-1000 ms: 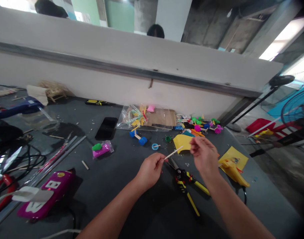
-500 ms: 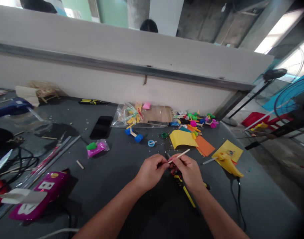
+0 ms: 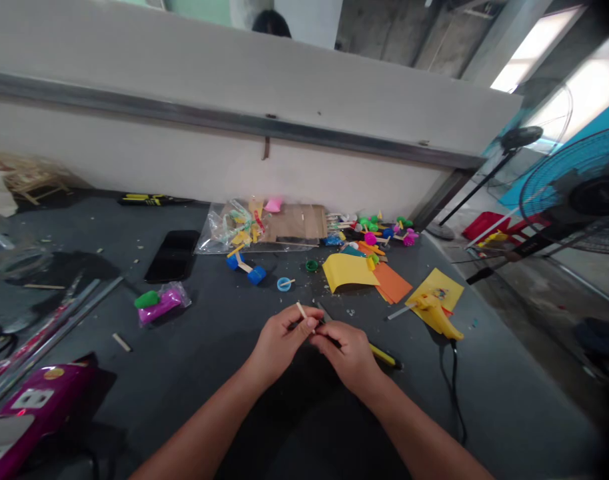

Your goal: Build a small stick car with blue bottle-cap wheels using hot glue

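Note:
My left hand (image 3: 284, 341) pinches a thin, pale wooden stick (image 3: 301, 310) between thumb and fingers, its upper end pointing up and away. My right hand (image 3: 348, 353) is closed beside it, fingertips almost touching the left ones. A dark hand tool (image 3: 336, 342) shows in part between the right fingers; the rest of it is hidden by the hand. A black-and-yellow knife (image 3: 387, 357) appears to lie under the right hand, its grey blade showing beyond the fingers and its handle end to the right. A blue cap (image 3: 284, 285) with a small wood piece lies beyond the hands.
Yellow paper (image 3: 352, 272), orange paper (image 3: 393, 283) and a yellow glue gun (image 3: 437, 315) lie to the right. Further back are colourful small pieces (image 3: 372, 230) and a plastic bag (image 3: 214, 230). Leftward are a phone (image 3: 172, 257), clay packet (image 3: 159, 305) and magenta power strip (image 3: 49, 407).
The view has swung to the right. The stick has turned from slanting across both hands to standing more upright in the left hand. My right fingers have left it; the pliers under that hand are now mostly hidden.

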A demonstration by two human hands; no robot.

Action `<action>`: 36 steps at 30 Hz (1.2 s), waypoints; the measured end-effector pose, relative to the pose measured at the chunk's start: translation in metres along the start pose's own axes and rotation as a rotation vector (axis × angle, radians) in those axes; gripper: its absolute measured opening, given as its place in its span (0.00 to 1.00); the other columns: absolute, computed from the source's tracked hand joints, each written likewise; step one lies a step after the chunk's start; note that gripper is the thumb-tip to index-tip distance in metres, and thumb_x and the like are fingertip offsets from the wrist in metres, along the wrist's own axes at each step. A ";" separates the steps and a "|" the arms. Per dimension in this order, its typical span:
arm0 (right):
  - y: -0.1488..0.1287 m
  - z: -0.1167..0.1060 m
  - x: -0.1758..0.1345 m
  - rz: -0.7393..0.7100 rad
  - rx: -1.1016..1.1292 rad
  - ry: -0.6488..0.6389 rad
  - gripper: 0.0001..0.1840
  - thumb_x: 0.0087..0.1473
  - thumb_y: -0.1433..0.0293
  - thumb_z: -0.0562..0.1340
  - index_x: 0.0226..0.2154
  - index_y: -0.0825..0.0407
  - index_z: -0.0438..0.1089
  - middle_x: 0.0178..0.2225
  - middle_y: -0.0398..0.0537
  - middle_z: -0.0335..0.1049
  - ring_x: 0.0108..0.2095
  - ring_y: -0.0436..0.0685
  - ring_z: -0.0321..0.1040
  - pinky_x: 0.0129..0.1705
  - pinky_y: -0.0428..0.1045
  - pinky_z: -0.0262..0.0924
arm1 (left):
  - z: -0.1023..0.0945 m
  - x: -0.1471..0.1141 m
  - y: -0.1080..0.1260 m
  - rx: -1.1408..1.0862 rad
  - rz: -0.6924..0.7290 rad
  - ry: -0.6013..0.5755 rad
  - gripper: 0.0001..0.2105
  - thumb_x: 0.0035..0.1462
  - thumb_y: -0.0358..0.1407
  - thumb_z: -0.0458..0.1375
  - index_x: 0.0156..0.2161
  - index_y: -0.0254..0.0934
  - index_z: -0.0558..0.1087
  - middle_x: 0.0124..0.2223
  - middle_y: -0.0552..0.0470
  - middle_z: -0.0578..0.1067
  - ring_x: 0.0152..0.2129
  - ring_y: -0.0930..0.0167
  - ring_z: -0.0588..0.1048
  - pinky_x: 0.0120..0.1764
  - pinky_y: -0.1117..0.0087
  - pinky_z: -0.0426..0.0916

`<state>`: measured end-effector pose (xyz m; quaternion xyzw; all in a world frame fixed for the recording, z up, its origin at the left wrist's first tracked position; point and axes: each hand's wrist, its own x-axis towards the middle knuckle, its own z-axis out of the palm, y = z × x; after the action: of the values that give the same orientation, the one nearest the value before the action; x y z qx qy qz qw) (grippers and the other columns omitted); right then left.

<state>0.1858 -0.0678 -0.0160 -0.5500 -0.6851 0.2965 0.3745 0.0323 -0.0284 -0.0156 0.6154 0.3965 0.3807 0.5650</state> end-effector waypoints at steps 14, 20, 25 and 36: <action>-0.006 0.013 0.117 -0.118 -0.761 -0.194 0.10 0.56 0.69 0.58 0.42 0.51 0.70 0.39 0.51 0.72 0.39 0.57 0.68 0.37 0.47 0.55 | -0.036 0.011 0.009 -0.539 -0.267 0.391 0.11 0.50 0.42 0.55 0.27 0.36 0.65 0.15 0.65 0.52 0.09 0.83 0.48 0.13 0.81 0.39; 0.008 0.021 0.123 -0.099 -0.753 -0.233 0.09 0.58 0.68 0.57 0.35 0.51 0.72 0.35 0.49 0.75 0.36 0.56 0.70 0.34 0.46 0.55 | -0.035 0.013 0.000 -0.490 -0.272 0.363 0.07 0.49 0.38 0.53 0.28 0.35 0.68 0.18 0.63 0.54 0.11 0.82 0.48 0.15 0.79 0.41; -0.004 0.002 0.111 -0.157 -0.566 -0.215 0.09 0.58 0.67 0.57 0.34 0.50 0.73 0.34 0.46 0.75 0.35 0.53 0.70 0.36 0.45 0.55 | -0.047 0.018 -0.008 -0.125 -0.106 0.578 0.12 0.53 0.43 0.53 0.32 0.36 0.72 0.27 0.55 0.68 0.24 0.75 0.67 0.26 0.76 0.64; -0.009 0.014 0.099 0.215 0.451 -0.142 0.07 0.45 0.66 0.64 0.27 0.53 0.73 0.21 0.41 0.69 0.19 0.47 0.59 0.19 0.43 0.54 | -0.033 0.018 -0.004 -0.196 -0.249 0.285 0.14 0.48 0.44 0.60 0.31 0.33 0.74 0.23 0.54 0.74 0.19 0.74 0.72 0.27 0.71 0.70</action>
<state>0.1578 0.0270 0.0017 -0.4998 -0.5639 0.5178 0.4050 0.0091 0.0008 -0.0171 0.4437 0.5066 0.4279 0.6029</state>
